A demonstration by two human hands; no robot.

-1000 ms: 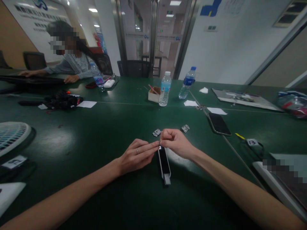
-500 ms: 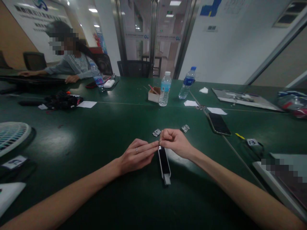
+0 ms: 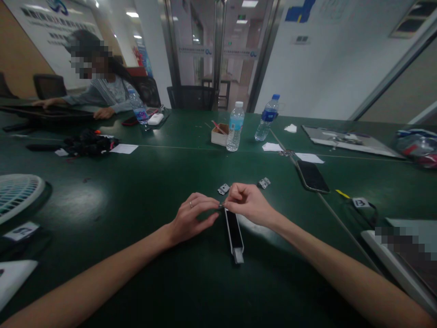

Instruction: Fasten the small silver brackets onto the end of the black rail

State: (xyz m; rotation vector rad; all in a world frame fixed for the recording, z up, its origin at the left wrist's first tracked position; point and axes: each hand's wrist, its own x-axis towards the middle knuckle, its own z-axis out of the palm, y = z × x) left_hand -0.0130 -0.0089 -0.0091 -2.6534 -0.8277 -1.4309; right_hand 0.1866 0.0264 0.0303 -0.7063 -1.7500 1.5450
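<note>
A narrow black strip with a pale metal frame (image 3: pixel 234 232) lies lengthwise on the green table (image 3: pixel 143 196) in front of me. My left hand (image 3: pixel 191 218) and my right hand (image 3: pixel 247 205) meet at its far end, fingertips pinched together over something tiny that I cannot make out. Two small metal hinges lie just beyond the hands, one (image 3: pixel 223 188) on the left and one (image 3: pixel 264 183) on the right.
A dark phone (image 3: pixel 312 176) lies to the right. Two water bottles (image 3: pixel 235 126) (image 3: pixel 266 117) and a small box (image 3: pixel 219 134) stand further back. A white fan (image 3: pixel 17 193) sits at the left edge. A seated person (image 3: pixel 99 91) works at the far left.
My left hand has lifted its knuckles and curled its fingers into a tighter pinch at the strip's far end. The right hand has barely moved.
</note>
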